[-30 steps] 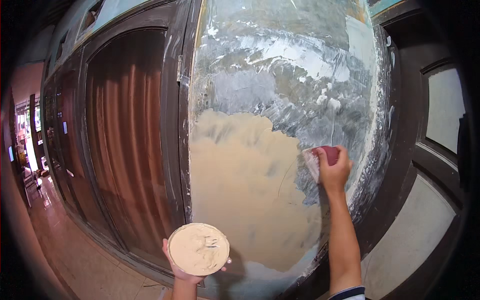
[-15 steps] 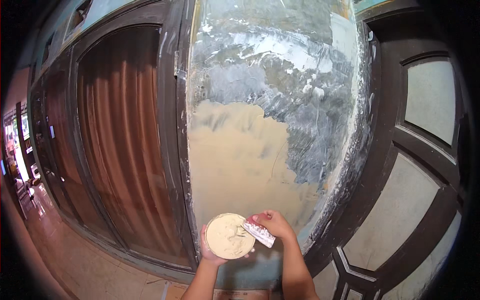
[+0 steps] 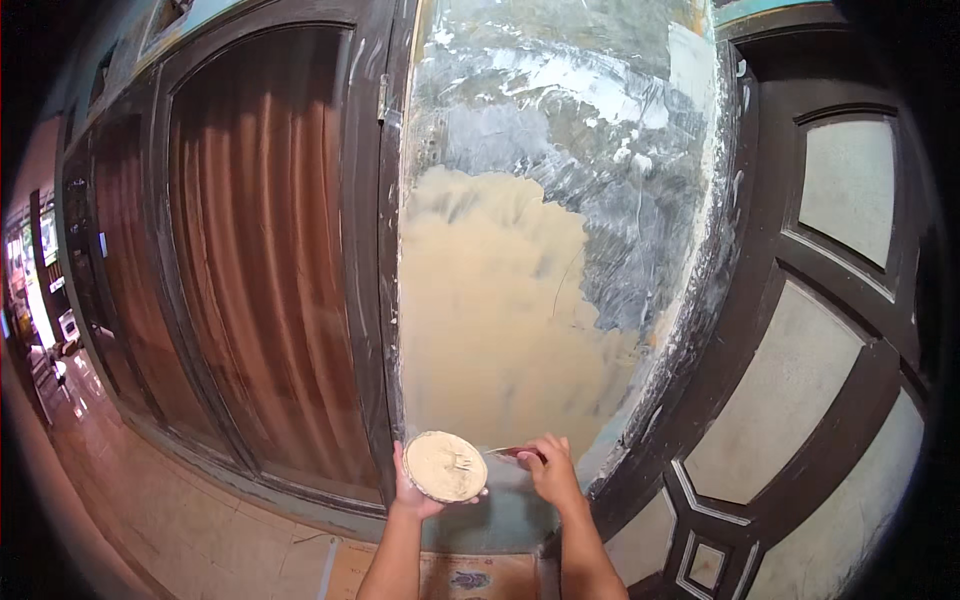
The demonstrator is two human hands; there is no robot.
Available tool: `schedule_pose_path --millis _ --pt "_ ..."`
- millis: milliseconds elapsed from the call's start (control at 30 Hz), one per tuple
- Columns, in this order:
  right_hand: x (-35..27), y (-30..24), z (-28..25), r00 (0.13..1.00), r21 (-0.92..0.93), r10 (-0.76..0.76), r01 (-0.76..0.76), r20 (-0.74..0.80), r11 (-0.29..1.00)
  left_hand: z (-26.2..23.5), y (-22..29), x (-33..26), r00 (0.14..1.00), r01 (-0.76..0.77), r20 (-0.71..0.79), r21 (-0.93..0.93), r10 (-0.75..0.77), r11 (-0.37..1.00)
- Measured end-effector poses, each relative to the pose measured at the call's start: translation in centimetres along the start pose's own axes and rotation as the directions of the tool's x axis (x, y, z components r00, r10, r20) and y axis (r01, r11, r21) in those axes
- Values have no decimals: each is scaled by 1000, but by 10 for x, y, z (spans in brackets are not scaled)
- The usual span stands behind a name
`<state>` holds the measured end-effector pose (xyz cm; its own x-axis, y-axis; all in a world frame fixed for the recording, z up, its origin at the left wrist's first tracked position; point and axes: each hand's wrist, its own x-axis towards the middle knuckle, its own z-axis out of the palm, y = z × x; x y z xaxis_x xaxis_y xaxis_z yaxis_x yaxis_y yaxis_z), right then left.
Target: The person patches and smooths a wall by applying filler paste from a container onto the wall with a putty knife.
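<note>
Bowl of beige paste (image 3: 443, 467) rests in the left hand (image 3: 408, 497), which cups it from below and the side; fingers show past its left edge, fingertips past its lower right edge. Paste roughened right of its middle. Right hand (image 3: 552, 470) closed on a scraper (image 3: 514, 451), reddish near the grip, seen almost edge-on. Scraper points left out of the grip, tip just beside the bowl's right rim; cannot tell whether they touch. Bowl therefore lies left of the right-hand grip, at about the same height in view. Both hands in front of the wall panel (image 3: 650, 190), bowl near its lower left corner. Beige coat (image 3: 490, 300) spreads over the panel's lower part from its left edge, upper boundary ragged; grey and white patches above.
</note>
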<state>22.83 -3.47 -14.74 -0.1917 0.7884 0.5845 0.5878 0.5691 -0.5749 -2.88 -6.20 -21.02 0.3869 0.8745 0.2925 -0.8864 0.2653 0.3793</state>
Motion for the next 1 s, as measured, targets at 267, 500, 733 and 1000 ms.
schedule_pose_path --millis 267,500,733,1000 --pt "-17 -24 -15 953 72 -301 302 -25 950 -26 -11 10 998 60 30 -91 -57 994" --pt "-25 -20 -17 949 67 -314 313 4 947 -17 -10 18 995 81 -63 13 -80 997" --pt "-25 -17 -13 945 69 -328 327 6 943 -16 -13 23 991 137 -6 -24 -137 990" --pt "-33 -13 -8 967 86 -254 256 -29 963 -9 -20 19 986 127 -131 204 -102 971"
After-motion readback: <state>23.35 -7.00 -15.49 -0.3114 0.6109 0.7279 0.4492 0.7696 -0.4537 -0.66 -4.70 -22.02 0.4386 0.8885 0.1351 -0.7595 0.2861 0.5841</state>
